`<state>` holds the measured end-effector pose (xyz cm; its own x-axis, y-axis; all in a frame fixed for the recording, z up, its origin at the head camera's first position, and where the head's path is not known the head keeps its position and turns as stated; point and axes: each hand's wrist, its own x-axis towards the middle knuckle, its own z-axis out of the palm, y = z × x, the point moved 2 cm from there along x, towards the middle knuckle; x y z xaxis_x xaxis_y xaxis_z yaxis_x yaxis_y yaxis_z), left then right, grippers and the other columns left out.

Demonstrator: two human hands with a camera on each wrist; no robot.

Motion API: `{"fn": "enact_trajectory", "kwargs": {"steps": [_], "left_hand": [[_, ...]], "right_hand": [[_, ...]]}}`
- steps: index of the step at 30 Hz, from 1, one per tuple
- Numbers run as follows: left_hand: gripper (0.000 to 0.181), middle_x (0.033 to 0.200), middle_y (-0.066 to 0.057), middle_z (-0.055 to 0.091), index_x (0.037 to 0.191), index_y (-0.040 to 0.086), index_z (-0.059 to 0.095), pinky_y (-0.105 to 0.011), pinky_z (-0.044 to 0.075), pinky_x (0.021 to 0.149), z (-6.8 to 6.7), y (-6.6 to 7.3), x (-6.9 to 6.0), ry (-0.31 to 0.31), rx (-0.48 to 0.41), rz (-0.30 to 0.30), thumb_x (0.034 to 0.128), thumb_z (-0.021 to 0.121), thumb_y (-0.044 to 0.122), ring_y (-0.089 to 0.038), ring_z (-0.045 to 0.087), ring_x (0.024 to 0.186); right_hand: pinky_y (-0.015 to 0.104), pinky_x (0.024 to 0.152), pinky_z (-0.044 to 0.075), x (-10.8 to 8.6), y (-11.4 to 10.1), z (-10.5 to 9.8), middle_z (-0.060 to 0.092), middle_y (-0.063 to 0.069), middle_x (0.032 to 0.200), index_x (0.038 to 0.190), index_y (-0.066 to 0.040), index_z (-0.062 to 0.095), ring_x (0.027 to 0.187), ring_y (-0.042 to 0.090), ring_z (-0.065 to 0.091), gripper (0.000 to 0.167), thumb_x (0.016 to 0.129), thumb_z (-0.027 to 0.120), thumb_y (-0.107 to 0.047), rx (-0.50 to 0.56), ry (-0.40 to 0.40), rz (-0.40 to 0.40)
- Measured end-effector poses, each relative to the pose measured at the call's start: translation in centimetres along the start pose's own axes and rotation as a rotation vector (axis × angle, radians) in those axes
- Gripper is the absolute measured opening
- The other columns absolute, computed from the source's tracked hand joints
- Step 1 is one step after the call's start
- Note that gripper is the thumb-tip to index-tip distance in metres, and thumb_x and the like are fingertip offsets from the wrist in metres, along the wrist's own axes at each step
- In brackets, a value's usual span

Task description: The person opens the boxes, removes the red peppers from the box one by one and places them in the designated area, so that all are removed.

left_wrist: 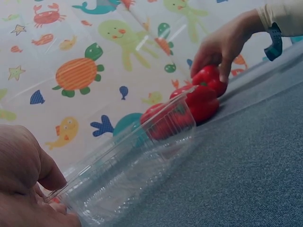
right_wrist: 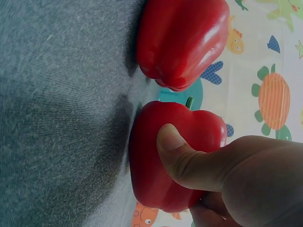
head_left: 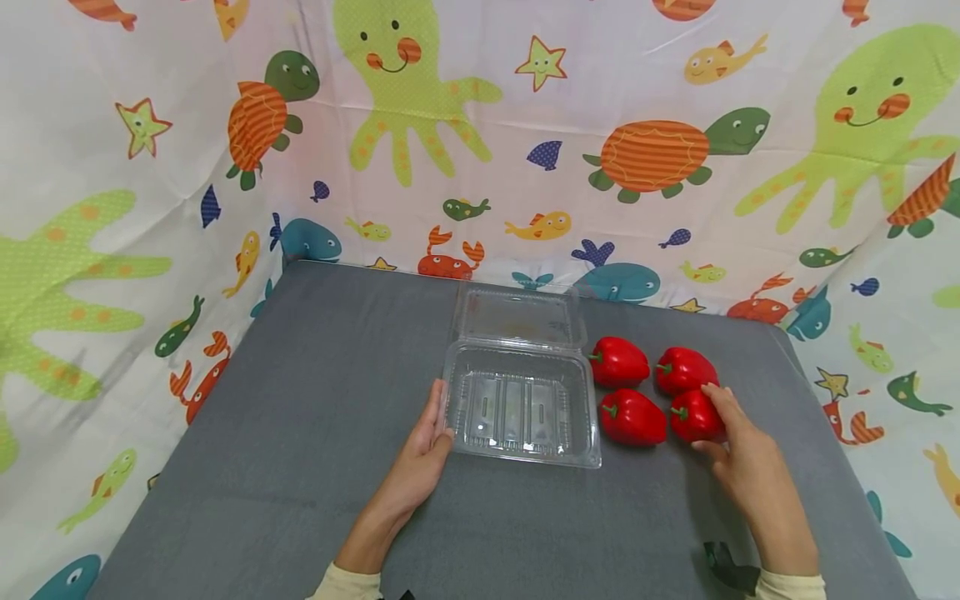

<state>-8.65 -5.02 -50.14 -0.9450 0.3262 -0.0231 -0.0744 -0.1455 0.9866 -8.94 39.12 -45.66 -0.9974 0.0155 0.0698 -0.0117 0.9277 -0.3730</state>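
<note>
A clear plastic clamshell container [head_left: 517, 457] lies with its lid [head_left: 519, 318] folded back toward the wall. My left hand [head_left: 422, 458] pinches the container's left rim, thumb on top, as the left wrist view also shows. To the right of it, several red bell peppers with green stems sit in two rows. My right hand [head_left: 753, 467] grips the front right bell pepper [head_left: 694, 416], its thumb [right_wrist: 177, 149] pressed against the side. Beside that one lies the front left bell pepper [head_left: 633, 418]. Behind them are the back left pepper [head_left: 621, 362] and the back right pepper [head_left: 686, 371].
A grey cloth-covered table [head_left: 300, 433] carries everything. White curtains [head_left: 480, 108] printed with sea animals rise at its back and sides. A dark strap [head_left: 729, 568] hangs by my right wrist.
</note>
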Motion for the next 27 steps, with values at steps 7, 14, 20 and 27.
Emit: {"fn": "enact_trajectory", "kwargs": {"steps": [7,14,20,27], "left_hand": [[0.074,0.177,0.005,-0.010,0.169,0.013,-0.012,-0.033,0.007,0.128,0.00,-0.06,-0.01,0.000,-0.003,0.002,0.1111,0.031,-0.005,-0.011,-0.006,0.161],[0.074,0.177,0.002,-0.011,0.169,0.012,-0.013,-0.035,0.005,0.129,0.04,-0.08,0.06,0.002,0.002,0.006,0.1107,0.030,-0.005,-0.013,-0.008,0.161],[0.074,0.177,0.004,-0.011,0.169,0.014,-0.012,-0.035,0.004,0.129,0.10,-0.06,0.03,0.005,0.003,-0.009,0.1108,0.031,-0.005,-0.010,-0.007,0.161],[0.075,0.177,0.003,-0.011,0.169,0.018,-0.010,-0.036,0.005,0.129,0.14,-0.01,0.02,0.011,0.009,-0.004,0.1110,0.031,-0.004,-0.010,-0.007,0.161]], "right_hand": [[0.072,0.087,0.052,0.06,0.48,0.24,0.035,0.033,0.161,0.166,-0.012,0.032,0.138,0.059,0.043,0.103,0.081,0.088,0.001,-0.012,-0.011,0.002],[0.073,0.092,0.049,0.21,0.68,0.27,0.036,0.031,0.163,0.167,-0.011,0.031,0.143,0.056,0.040,0.103,0.082,0.087,0.002,-0.023,-0.032,-0.012],[0.076,0.095,0.045,0.15,0.87,0.29,0.035,0.032,0.163,0.166,-0.008,0.032,0.147,0.056,0.036,0.102,0.081,0.088,0.001,-0.029,-0.055,-0.012],[0.076,0.099,0.042,0.09,0.99,0.41,0.030,0.029,0.166,0.167,-0.007,0.029,0.152,0.052,0.029,0.102,0.083,0.087,0.000,-0.037,-0.065,-0.022]]}}
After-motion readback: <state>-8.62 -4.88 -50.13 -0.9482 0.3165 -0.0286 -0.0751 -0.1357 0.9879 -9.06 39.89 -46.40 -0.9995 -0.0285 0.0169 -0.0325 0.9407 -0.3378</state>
